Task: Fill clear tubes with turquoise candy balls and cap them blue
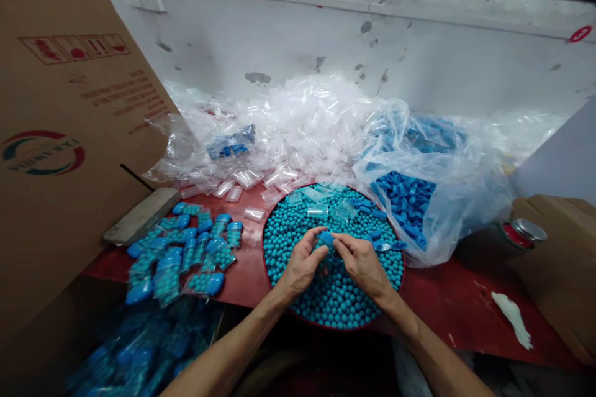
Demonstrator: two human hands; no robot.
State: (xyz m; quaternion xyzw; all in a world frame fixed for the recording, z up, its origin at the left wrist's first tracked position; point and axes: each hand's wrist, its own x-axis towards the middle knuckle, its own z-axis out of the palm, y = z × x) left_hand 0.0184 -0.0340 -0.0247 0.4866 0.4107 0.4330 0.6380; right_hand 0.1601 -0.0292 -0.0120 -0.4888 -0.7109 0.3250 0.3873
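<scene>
Above a round red-rimmed tub [264, 246] of turquoise beads [338, 307], my two hands meet. My left hand [302, 266] grips a small clear container, mostly hidden by the fingers, with a blue cap [326, 238] on its top side. The fingers of my right hand [364, 265] are closed on the cap's right side. On the beads lie several empty clear containers [318, 211] and blue caps with spout-like ends [391, 246]. Left of the tub, bead-filled containers with blue caps [170, 269] lie in a loose pile.
Many clear containers [302, 117] are heaped against the wall. A plastic bag [447, 223] of blue parts [405, 198] stands behind right. A cardboard box [69, 105] rises at left beside a grey block [142, 217]. More filled containers [144, 347] lie below the table edge.
</scene>
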